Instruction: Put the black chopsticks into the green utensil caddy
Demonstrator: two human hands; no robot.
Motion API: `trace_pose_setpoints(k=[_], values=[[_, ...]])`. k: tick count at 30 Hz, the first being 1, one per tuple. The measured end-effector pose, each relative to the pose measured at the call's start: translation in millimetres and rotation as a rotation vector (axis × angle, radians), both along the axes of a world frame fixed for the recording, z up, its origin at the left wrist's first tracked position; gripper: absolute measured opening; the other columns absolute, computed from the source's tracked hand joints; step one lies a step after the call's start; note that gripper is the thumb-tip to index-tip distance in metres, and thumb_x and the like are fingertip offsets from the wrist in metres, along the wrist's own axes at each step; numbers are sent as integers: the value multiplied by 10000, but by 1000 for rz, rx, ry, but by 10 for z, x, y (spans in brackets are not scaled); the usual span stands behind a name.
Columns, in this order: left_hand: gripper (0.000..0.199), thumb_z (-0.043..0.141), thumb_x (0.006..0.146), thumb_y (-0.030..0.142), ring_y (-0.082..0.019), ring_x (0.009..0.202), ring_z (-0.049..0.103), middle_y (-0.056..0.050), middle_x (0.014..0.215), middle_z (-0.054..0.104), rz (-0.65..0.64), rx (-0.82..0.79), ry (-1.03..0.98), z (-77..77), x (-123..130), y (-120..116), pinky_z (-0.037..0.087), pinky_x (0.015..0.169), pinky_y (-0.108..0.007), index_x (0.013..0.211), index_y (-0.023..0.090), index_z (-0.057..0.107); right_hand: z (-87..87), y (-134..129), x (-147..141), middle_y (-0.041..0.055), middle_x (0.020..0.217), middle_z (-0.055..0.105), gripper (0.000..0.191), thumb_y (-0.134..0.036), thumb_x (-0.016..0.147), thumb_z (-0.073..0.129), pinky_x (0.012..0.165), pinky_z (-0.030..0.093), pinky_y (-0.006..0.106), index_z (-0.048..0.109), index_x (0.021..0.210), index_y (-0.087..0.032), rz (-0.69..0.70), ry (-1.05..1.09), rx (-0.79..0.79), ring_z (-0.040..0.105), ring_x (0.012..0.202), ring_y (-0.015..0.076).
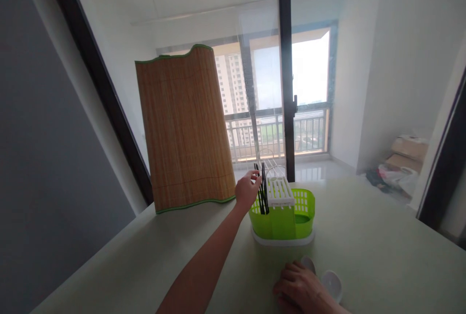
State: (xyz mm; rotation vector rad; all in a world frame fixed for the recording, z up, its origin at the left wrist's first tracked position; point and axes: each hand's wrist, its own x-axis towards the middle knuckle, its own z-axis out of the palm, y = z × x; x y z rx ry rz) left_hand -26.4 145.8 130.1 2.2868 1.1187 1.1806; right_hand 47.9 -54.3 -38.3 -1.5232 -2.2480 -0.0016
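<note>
My left hand (248, 189) is at the left compartment of a bright green utensil caddy (280, 226), its fingers a little apart. The fingertips are at several black chopsticks (264, 192), which stand upright in that compartment; whether they touch is hard to tell. Low on the table, my right hand (300, 287) lies palm down with its fingers curled. Close beside it are two white rounded pieces that look like spoon bowls: one (308, 264) at the knuckles, another (332, 285) by the wrist. Whatever is under the palm is hidden.
A white slotted rack (280, 191) sits across the caddy's middle, and the right compartment shows its green floor. Behind to the left, a brown bamboo mat (185, 129) with green edging stands upright on the pale table (364, 246). Glass doors with a dark frame (286, 71) rise behind.
</note>
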Motion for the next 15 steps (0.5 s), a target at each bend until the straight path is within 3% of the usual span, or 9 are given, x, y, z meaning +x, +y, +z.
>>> trace_pose_setpoints(k=[4,8,12,15], values=[[242,488,902,304,-109,637,574,-6,846,692,16,1,-196,-249,-205,-304,423,588,-210,1060,208,645,264,-80,96,18,815,647,116,-187,869,531,734,380,324,637,878,-235,-56,99,78,577,806,196],[240,503,877,367,-102,554,480,14,710,610,-78,-128,-344,-730,-422,-713,388,522,-206,965,193,641,469,-120,351,35,838,635,190,-207,942,462,783,405,341,640,877,-223,-283,153,127,567,845,209],[255,482,873,392,-126,565,492,12,636,560,-209,-325,-275,-1156,-511,-1021,376,524,-231,917,192,634,464,-120,600,60,928,655,144,-212,895,528,786,434,365,666,937,-215,-518,117,44,584,922,251],[246,462,874,392,-151,592,526,-8,643,582,-236,-401,-152,-1310,-504,-1154,389,557,-259,866,225,642,418,-123,664,63,924,674,137,-226,849,582,761,441,363,692,930,-212,-578,110,-37,607,913,264]])
